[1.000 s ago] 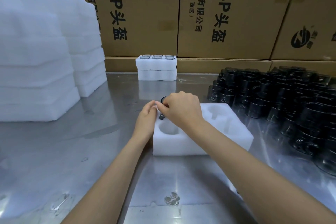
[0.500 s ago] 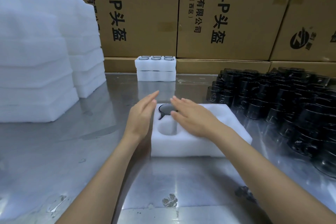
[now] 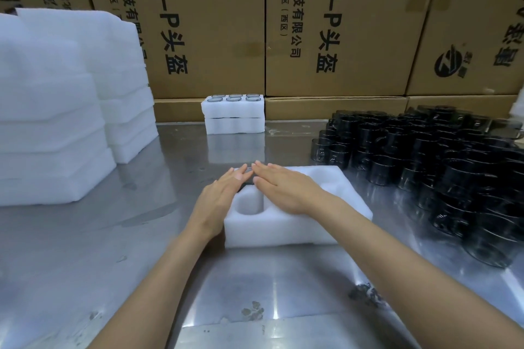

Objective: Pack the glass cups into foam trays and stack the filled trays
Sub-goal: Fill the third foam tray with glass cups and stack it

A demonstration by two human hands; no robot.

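Note:
A white foam tray (image 3: 297, 224) lies on the steel table in front of me, with round pockets in its top. My left hand (image 3: 224, 193) and my right hand (image 3: 283, 187) lie flat, fingers straight, over the tray's far-left pocket, pressing down on a dark glass cup (image 3: 247, 185) of which only a sliver of rim shows between them. The near-left pocket (image 3: 249, 204) stands bare. Many dark glass cups (image 3: 442, 176) crowd the table to the right. Two filled trays (image 3: 234, 115) sit stacked at the back.
Tall piles of blank foam trays (image 3: 56, 122) fill the left side. Cardboard cartons (image 3: 255, 22) wall off the back edge. The steel table (image 3: 141, 249) in front of the tray shows smears and small stains.
A second ago my hands gripped a cup over the far-left pocket. They opened and lifted, then came down flat together over the cup, which now sits lower in the foam.

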